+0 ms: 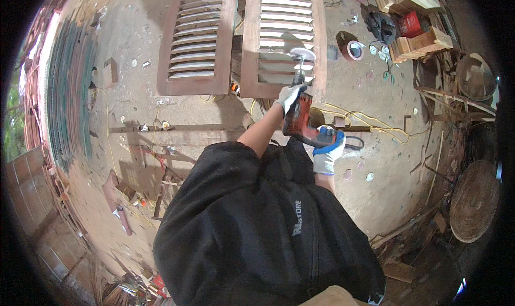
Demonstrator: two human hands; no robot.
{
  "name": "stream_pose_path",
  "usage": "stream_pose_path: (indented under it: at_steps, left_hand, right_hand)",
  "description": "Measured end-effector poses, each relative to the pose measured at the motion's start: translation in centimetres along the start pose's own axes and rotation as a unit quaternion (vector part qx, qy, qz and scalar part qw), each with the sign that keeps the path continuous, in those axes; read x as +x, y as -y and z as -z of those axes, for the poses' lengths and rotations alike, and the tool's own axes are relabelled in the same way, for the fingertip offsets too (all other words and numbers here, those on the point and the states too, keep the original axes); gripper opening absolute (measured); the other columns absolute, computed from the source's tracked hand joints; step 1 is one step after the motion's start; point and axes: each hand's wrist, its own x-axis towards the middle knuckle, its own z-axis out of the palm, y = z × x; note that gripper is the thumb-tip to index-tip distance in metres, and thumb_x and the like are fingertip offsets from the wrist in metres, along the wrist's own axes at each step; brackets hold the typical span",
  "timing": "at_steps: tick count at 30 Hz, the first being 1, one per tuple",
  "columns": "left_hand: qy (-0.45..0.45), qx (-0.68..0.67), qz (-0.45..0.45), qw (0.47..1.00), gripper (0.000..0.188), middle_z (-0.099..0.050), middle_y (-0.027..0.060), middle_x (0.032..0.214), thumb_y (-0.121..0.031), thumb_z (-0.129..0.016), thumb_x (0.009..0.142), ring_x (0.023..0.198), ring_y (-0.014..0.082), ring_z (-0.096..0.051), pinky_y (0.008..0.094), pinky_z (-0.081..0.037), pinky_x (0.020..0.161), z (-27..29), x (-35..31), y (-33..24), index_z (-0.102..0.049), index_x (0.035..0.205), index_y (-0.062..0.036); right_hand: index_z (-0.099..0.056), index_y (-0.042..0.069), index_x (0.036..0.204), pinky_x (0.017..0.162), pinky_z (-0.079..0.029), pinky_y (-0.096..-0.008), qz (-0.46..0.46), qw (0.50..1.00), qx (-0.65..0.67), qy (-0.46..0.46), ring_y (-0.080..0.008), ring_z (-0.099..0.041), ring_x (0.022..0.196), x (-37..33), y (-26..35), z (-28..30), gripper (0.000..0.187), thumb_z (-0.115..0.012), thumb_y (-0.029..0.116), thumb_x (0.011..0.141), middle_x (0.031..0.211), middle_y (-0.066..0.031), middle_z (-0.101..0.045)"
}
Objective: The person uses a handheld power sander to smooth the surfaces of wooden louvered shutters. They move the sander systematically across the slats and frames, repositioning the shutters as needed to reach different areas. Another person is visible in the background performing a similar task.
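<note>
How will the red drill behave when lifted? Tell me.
The drill is probably heavy for its size: left hand holds its front, right hand its rear. Its chunky body should stay stiff. It may tip forward, with the disc jutting out ahead.

A red container was observed between two groups of light wooden blocks. Left of the container lay a dark crumpled bundle, then a pale-rimmed round item. Below it, to the left, lay green-handled scissors; well below, right, a round woven tray. Long green slats stood far left of it.
</note>
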Motion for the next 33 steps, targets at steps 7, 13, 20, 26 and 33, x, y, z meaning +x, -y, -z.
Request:
stream_pose_path:
  at_steps: [7,13,20,26,33]
  left_hand:
    - [-0.025,0.207,-0.129,0.97,0.03,-0.067,0.0059,0.096,-0.025,-0.044,0.094,0.079,0.0122,-0.062,0.0297,-0.051,0.07,6.2,-3.5,-0.5,-0.064,0.111,-0.0107]
    - [-0.067,-0.006,-0.118,0.991,0.039,-0.065,0.0059,0.073,-0.039,-0.068,0.077,0.066,0.0134,-0.057,0.0328,-0.045,0.059,5.2,-6.0,-1.8,-0.068,0.084,-0.0013]
    - [0.012,-0.174,-0.07,0.982,0.027,-0.058,-0.0001,0.072,-0.028,-0.071,0.077,0.062,0.0079,-0.049,0.0258,-0.041,0.055,-0.5,-10.8,0.6,-0.065,0.083,-0.0033]
    - [-0.094,-0.01,-0.031,0.995,0.034,-0.066,0.0059,0.077,-0.033,-0.069,0.078,0.068,0.0104,-0.059,0.0275,-0.046,0.061,5.6,-9.5,5.6,-0.068,0.086,-0.0002]
    - [-0.01,-0.093,0.004,0.996,0.036,-0.064,0.0032,0.078,-0.035,-0.068,0.078,0.067,0.0094,-0.056,0.026,-0.044,0.061,4.3,-7.6,6.5,-0.067,0.089,-0.0001]
  right_hand:
    - [-0.055,0.008,0.081,0.061,-0.051,-0.0402,-0.052,0.998,0.026,-0.035,-0.0207,-0.056,0.064,-1.8,-2.2,-3.5,0.015,-0.063,0.021,0.082,0.074,-0.0057,-0.056]
    - [-0.056,0.011,0.082,0.066,-0.053,-0.0413,-0.034,0.998,-0.034,-0.028,-0.0208,-0.057,0.068,-3.0,-0.8,-4.2,0.01,-0.058,0.021,0.086,0.08,-0.0043,-0.056]
    - [-0.05,0.01,0.071,0.077,-0.048,-0.0405,-0.018,0.999,-0.006,-0.041,-0.0223,-0.054,0.061,-8.2,5.1,-0.7,0.029,-0.052,0.032,0.09,0.064,-0.0042,-0.052]
    - [-0.053,0.006,0.079,0.067,-0.049,-0.0383,-0.072,0.988,-0.086,-0.101,-0.022,-0.056,0.068,-7.1,0.0,2.5,0.017,-0.054,0.02,0.089,0.073,-0.0058,-0.054]
    - [-0.052,0.006,0.077,0.077,-0.047,-0.0423,-0.041,0.993,-0.079,-0.073,-0.0244,-0.054,0.068,-9.3,1.2,0.5,0.024,-0.05,0.025,0.091,0.07,-0.007,-0.054]
